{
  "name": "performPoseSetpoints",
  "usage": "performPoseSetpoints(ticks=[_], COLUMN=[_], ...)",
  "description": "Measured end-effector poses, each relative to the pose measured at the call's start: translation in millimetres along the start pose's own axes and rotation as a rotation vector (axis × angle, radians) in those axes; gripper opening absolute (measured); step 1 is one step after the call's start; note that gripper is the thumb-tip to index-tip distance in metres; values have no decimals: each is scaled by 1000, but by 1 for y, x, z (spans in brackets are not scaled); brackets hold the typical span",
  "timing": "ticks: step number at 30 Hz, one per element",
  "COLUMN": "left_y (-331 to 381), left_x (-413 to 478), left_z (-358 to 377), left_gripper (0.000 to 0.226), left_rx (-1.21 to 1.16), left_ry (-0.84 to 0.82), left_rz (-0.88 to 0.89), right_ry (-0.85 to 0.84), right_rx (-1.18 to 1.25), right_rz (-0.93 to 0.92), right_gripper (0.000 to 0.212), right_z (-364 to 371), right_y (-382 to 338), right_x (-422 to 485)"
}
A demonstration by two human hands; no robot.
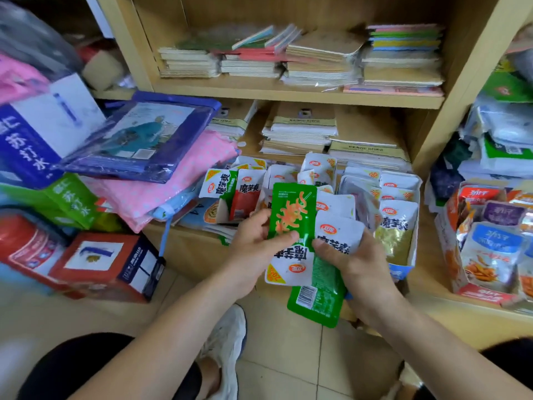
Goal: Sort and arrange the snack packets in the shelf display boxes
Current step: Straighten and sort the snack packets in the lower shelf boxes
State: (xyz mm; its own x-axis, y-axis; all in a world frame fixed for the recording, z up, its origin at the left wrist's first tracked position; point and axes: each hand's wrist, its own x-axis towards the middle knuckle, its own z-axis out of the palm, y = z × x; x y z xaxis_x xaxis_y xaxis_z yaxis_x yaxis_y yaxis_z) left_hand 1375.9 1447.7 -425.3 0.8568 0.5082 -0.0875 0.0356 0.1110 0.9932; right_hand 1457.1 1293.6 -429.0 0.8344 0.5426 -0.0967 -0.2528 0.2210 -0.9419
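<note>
Shelf box (pixel 401 271) holds white packets (pixel 399 216); left hand (pixel 251 251) pinches green packet (pixel 291 209), right hand (pixel 357 264) grips white-topped packet (pixel 339 235).

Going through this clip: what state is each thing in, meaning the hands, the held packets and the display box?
left hand: grips the green packet, thumb on its front.
green packet: front showing, print upside down.
right hand: grips the white packet and barcode packet.
barcode packet: back side showing.
white display box: open-topped, packets standing upright inside.
</note>
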Motion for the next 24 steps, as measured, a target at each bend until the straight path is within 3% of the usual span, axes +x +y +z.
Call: performPoseSetpoints(ticks=[3, 8, 11, 14, 16, 20, 24], left_y=[12, 41, 54, 61, 62, 57, 54], left_x=[-1, 7, 13, 15, 19, 30, 44], left_z=[-21, -82, -118, -146, -156, -153, -141], left_gripper=[29, 39, 49, 57, 48, 33, 35], left_rx=[79, 201, 273, 504, 670, 786, 993], left_ry=[150, 351, 380, 414, 455, 518, 587], left_rz=[81, 152, 177, 213, 277, 371, 511], right_ry=[83, 128, 124, 127, 127, 124, 129], right_rx=[-14, -60, -77, -78, -79, -79, -97], right_rz=[-5, -39, -54, -48, -47, -41, -35], right_gripper=[36, 38, 40, 41, 42, 41, 42], right_z=[10, 24, 31, 37, 40, 42, 40], right_y=[2, 1, 0, 1, 2, 4, 5], right_x=[9, 22, 28, 34, 37, 40, 42])
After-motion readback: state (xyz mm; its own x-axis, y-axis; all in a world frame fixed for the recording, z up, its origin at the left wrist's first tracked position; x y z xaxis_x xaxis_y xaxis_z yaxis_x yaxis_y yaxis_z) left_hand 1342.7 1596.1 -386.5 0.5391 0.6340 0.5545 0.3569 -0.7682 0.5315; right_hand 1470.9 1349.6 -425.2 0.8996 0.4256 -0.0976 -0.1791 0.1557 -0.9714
